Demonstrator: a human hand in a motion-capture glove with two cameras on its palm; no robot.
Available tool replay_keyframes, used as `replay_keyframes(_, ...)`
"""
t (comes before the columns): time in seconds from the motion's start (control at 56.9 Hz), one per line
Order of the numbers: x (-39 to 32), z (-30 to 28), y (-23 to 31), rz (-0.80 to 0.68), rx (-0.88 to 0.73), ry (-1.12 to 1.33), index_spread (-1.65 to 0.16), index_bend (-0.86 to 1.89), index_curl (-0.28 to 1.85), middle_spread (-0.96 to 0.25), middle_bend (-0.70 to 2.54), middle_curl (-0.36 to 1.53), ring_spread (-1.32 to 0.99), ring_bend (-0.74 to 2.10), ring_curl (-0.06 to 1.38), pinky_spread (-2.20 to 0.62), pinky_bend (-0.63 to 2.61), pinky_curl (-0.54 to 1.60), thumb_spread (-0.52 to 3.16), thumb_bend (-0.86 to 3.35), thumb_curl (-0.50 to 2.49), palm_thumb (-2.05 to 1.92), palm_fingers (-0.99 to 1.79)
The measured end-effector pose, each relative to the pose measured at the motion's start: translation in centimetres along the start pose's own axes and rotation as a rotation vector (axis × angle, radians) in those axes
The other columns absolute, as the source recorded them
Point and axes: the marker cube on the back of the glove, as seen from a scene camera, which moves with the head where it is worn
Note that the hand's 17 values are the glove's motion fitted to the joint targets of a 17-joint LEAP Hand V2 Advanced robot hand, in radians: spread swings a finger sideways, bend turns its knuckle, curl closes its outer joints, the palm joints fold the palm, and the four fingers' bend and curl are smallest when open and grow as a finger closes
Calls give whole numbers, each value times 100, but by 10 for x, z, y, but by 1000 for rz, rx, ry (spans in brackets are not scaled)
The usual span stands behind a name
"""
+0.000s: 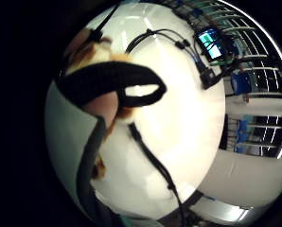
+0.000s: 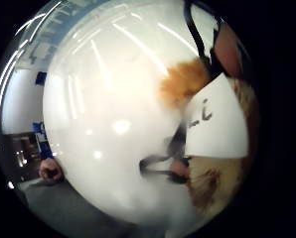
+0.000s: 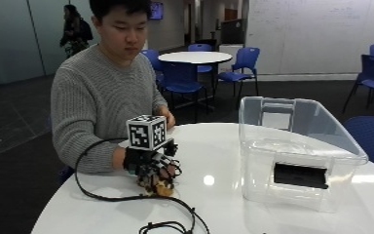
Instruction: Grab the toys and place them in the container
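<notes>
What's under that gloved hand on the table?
A small orange-brown and white plush toy lies on the white table under the gloved right hand, whose fingers curl over it. Most of the toy is covered.

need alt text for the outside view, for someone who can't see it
A person in a grey sweater sits at a round white table, their gloved right hand closed over a small brown and white plush toy lying on the tabletop. A clear plastic container stands on the table beside the hand, apart from it, with no toy visible in it.
</notes>
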Motion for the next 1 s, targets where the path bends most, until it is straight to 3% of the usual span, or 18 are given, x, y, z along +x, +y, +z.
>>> replay_keyframes(0.123, 1, -1, -5, -10, 111, -46, -37, 55, 59, -31, 69, 46, -42, 59, 31, -21, 86, 32, 127, 17, 52, 56, 89)
replay_keyframes(0.352, 7, -13, -5, -47, 147, -157, -29, 72, 78, -35, 82, 60, -58, 69, 41, -29, 93, 38, 105, 15, 67, 60, 87)
replay_keyframes(0.475, -4, -70, -3, -82, 231, -396, -26, 76, 85, -36, 85, 67, -63, 73, 45, -30, 97, 40, 97, 14, 75, 61, 83)
replay_keyframes(0.58, -16, -129, -12, -169, 333, -385, -24, 79, 91, -36, 87, 73, -65, 76, 49, -31, 101, 41, 93, 13, 80, 60, 79)
replay_keyframes(0.704, -30, -192, -34, -268, 435, -315, -22, 81, 96, -36, 89, 79, -67, 79, 53, -31, 105, 42, 89, 13, 87, 60, 76)
replay_keyframes(0.862, -61, -229, -72, -369, 446, -322, -21, 83, 101, -36, 91, 86, -67, 82, 58, -31, 109, 42, 85, 11, 94, 58, 73)
replay_keyframes(0.932, -63, -236, -112, -445, 492, -202, -20, 84, 103, -36, 91, 89, -67, 83, 60, -31, 110, 42, 84, 11, 97, 58, 72)
replay_keyframes(1.003, -88, -250, -158, -379, 464, -220, -19, 85, 104, -36, 91, 91, -68, 83, 62, -31, 112, 42, 84, 11, 100, 58, 71)
